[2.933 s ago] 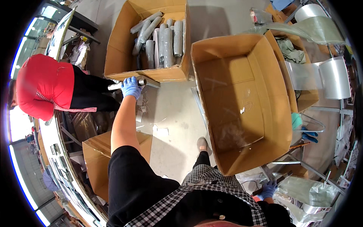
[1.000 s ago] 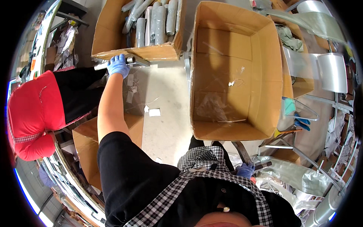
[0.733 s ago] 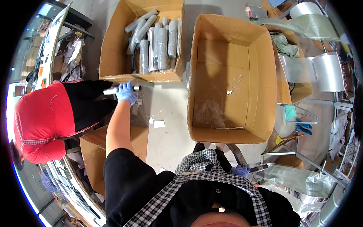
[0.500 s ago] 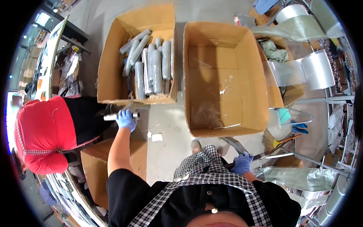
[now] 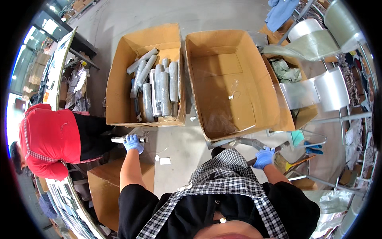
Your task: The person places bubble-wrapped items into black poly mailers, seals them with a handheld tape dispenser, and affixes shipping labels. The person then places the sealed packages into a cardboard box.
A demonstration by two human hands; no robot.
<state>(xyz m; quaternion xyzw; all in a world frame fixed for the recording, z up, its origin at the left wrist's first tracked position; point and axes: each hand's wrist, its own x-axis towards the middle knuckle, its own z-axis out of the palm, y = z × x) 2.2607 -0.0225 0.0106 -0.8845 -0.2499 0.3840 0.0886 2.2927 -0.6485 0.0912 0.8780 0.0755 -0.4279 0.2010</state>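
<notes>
My left hand [image 5: 133, 144], in a blue glove, has its fingers wrapped over a short silver tube [image 5: 117, 140] beside the near edge of the left carton [image 5: 115, 99]. That open carton holds several long rolls wrapped in grey film [image 5: 164, 93]. On the other side my right hand [image 5: 264, 157], gloved in blue too, closes round a dark bar [image 5: 281, 146]. A bent grey metal piece [image 5: 248, 142] lies beside it, close to the near edge of the right carton [image 5: 274, 107]. Inside the right carton are only scraps of clear film [image 5: 234, 93].
A co-worker in a red top [image 5: 53, 131] stands at the left, near a table [image 5: 75, 207]. A brown box [image 5: 101, 191] sits by my left arm. At the right are film rolls [image 5: 332, 88] on a metal rack, a broom [image 5: 283, 162] and blue gloves [image 5: 313, 148].
My right hand with the dark bar has moved up and right. Both cartons appear lower in the view, and the right one is turned slightly. My left hand stays on the silver tube.
</notes>
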